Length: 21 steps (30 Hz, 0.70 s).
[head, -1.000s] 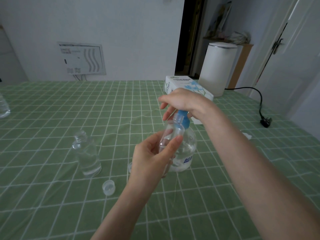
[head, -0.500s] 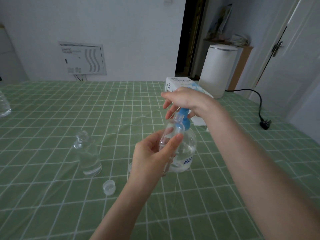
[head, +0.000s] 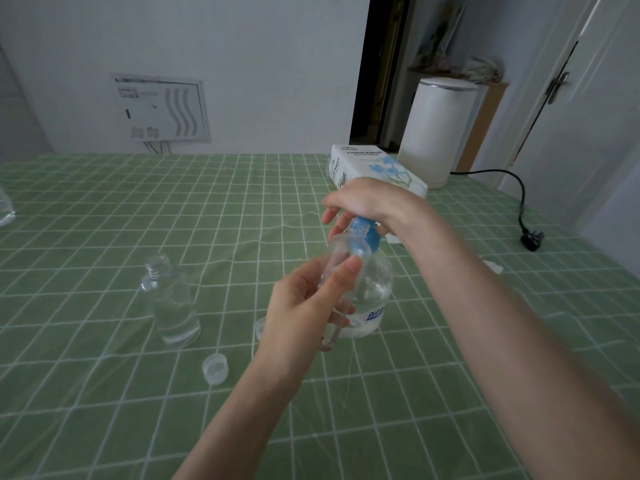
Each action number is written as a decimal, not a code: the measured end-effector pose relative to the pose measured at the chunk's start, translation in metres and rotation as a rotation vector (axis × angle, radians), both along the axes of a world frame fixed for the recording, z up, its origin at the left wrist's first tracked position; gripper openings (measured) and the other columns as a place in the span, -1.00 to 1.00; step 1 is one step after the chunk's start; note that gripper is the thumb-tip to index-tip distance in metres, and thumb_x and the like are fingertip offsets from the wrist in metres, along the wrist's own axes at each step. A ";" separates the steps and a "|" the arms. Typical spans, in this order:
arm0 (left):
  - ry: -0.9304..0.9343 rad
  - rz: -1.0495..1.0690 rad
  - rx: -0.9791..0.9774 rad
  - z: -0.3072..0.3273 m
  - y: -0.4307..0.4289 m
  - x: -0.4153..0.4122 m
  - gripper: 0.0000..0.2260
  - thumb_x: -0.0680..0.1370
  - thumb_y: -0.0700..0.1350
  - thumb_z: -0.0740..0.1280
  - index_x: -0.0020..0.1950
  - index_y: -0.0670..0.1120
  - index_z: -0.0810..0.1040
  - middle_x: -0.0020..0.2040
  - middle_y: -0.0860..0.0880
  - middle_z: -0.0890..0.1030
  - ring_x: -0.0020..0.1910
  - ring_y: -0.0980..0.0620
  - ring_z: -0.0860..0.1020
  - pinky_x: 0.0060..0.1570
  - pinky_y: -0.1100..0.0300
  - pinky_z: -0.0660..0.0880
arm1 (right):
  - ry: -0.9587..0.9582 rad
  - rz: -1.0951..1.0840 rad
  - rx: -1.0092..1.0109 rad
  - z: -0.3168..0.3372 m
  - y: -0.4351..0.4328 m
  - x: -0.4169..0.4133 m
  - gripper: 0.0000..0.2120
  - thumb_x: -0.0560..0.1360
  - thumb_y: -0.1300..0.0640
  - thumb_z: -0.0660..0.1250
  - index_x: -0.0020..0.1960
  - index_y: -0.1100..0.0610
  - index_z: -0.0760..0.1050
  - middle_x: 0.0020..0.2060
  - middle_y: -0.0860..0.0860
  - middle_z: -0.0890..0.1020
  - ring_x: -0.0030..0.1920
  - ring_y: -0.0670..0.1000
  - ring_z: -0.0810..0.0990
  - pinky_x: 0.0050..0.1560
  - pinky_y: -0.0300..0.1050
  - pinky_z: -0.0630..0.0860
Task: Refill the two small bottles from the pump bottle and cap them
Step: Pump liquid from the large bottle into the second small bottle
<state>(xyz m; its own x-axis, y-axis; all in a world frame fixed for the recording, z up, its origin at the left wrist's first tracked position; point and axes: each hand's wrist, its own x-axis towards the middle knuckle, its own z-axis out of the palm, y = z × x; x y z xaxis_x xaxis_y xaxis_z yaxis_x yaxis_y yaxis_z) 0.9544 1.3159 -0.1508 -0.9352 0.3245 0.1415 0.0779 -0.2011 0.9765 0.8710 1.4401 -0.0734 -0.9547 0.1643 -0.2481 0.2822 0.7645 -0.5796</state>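
Note:
My left hand [head: 304, 306] grips a small clear bottle [head: 337, 258], tilted with its mouth up against the blue pump nozzle. The clear pump bottle [head: 372, 292] with a blue pump head [head: 363, 232] stands on the green checked table [head: 104, 393]. My right hand [head: 367, 200] rests on top of the pump head, palm down and fingers hanging over it. A second small clear bottle [head: 171, 303] stands uncapped to the left. One clear cap [head: 215, 368] lies in front of it. Another cap [head: 259, 329] peeks out behind my left hand.
A white tissue box [head: 370, 164] lies behind the pump bottle. A white cylindrical bin [head: 433, 129] stands at the far right, with a black cable and plug [head: 531, 237] on the table's right side. Part of a clear bottle [head: 5, 209] shows at the left edge.
The right hand and the pump head rose slightly half a second ago and are pressed low again now. The left hand keeps the small bottle at the nozzle.

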 end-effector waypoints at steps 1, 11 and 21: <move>-0.002 -0.008 0.000 0.000 0.000 0.001 -0.68 0.32 0.16 0.32 -0.13 -0.03 0.64 -0.32 0.06 0.65 -0.39 0.17 0.55 -0.39 0.37 0.47 | -0.007 0.001 -0.002 -0.002 0.000 0.000 -0.73 0.59 0.05 0.16 -0.13 0.07 0.59 0.24 0.13 0.58 0.20 0.21 0.58 0.25 0.16 0.50; 0.013 0.027 -0.033 -0.003 0.001 0.002 -0.64 0.32 0.18 0.32 -0.02 0.00 0.62 -0.29 0.10 0.67 -0.40 0.21 0.56 -0.44 0.33 0.49 | 0.056 0.015 0.032 -0.002 0.000 -0.002 -0.81 0.58 0.10 0.21 -0.12 0.11 0.55 0.12 0.14 0.66 0.02 0.13 0.60 -0.18 -0.12 0.44; 0.053 0.046 -0.028 -0.001 0.003 0.001 -0.65 0.29 0.20 0.31 -0.03 0.05 0.60 -0.29 0.17 0.67 -0.40 0.25 0.57 -0.43 0.41 0.46 | 0.069 0.024 0.050 0.004 -0.002 -0.002 -0.75 0.57 0.11 0.21 0.08 0.16 0.63 0.09 0.10 0.68 -0.07 0.05 0.56 -0.30 -0.20 0.39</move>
<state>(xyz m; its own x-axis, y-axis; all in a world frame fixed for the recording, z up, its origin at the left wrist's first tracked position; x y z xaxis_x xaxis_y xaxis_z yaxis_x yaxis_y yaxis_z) 0.9553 1.3191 -0.1521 -0.9406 0.2864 0.1823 0.1379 -0.1684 0.9760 0.8692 1.4384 -0.0689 -0.9731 0.1517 -0.1734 0.2240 0.7993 -0.5577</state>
